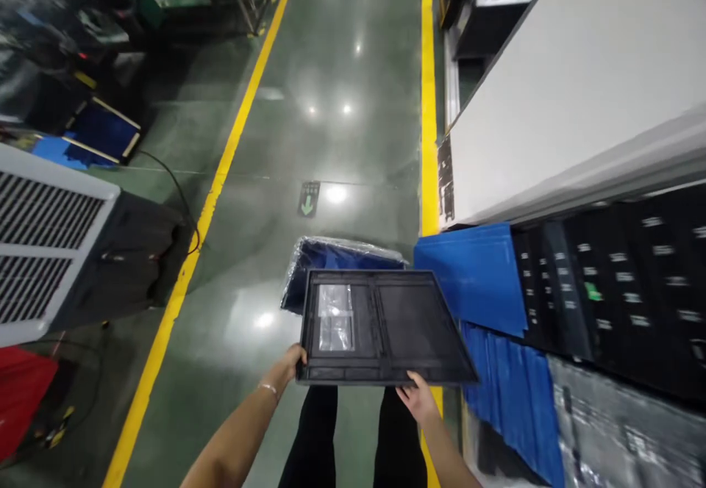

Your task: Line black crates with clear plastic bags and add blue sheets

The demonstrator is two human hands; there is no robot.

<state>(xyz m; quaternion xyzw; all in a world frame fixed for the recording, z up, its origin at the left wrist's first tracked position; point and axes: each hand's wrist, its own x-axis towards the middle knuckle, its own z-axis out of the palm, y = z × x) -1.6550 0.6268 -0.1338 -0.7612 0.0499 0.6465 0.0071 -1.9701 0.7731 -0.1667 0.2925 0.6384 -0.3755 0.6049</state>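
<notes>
Both hands carry one thing — the left hand point(291, 365) is curled over the near left corner of a flat black plastic tray with a raised rim and shallow moulded compartments point(405, 326), and the right hand point(420, 398) is closed on its near edge from underneath, fingers mostly hidden below the rim. The tray is held out in front of the body, above the person's dark trouser legs point(317, 436), roughly level but dipping a little toward the far side; a clear crinkled plastic film point(334, 317) lies loose in its left compartment.

Both grips sit on the near edge only, so the far half hangs unsupported; a slip of either hand would probably let the tray tip forward. The film is not held down, and a tilt or a draught could likely slide it out onto the glossy green floor point(331, 106).

Just beyond the tray, a dark blue bundle wrapped in clear plastic point(331, 256) lies on the floor; it could catch a foot, since the tray hides the ground right ahead. To the right, blue corrugated sheets point(479, 275) jut from beside stacked black component trays point(623, 282) under a white worktop point(562, 106) — a swing that way might clip them. Yellow floor lines point(427, 106) mark the aisle.
</notes>
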